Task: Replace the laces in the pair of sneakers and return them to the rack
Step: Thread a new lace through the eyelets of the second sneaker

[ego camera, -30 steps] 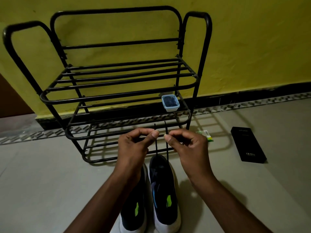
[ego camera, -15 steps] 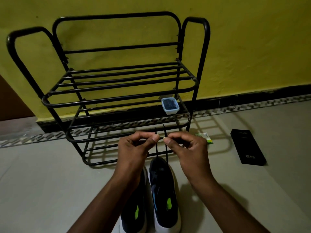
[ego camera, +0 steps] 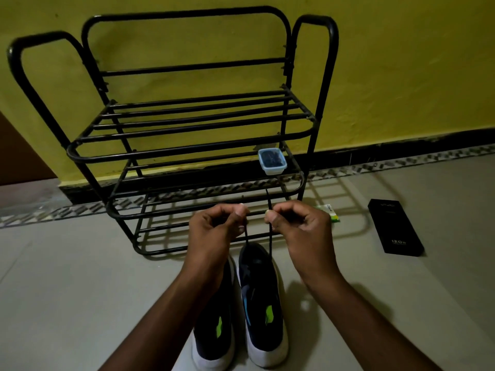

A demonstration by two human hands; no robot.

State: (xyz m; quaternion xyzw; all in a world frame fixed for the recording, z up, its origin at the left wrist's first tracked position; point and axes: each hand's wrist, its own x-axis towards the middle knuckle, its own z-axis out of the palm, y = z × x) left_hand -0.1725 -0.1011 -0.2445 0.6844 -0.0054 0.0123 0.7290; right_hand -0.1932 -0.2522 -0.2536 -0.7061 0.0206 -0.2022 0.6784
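Now, one black rack [ego camera: 187, 151] against the wall, one small tub [ego camera: 272, 162] on its middle shelf, and two sneakers side by side on the floor before it: left sneaker [ego camera: 211, 330], right sneaker [ego camera: 263, 303]. And the left hand [ego camera: 214, 231] pinches one end of the black lace [ego camera: 270, 243] in curled fingers, the right hand [ego camera: 300, 226] pinches the other, both strands rising from the right sneaker. Farther right, one green packet [ego camera: 332, 212] and one black box [ego camera: 395, 227] lie on the floor.

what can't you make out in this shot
- head: left sneaker toe, behind left hand
- head: right sneaker eyelets, too dark to see where lace threads
- head: tub contents, too small and dark
- head: green packet, partly behind right hand
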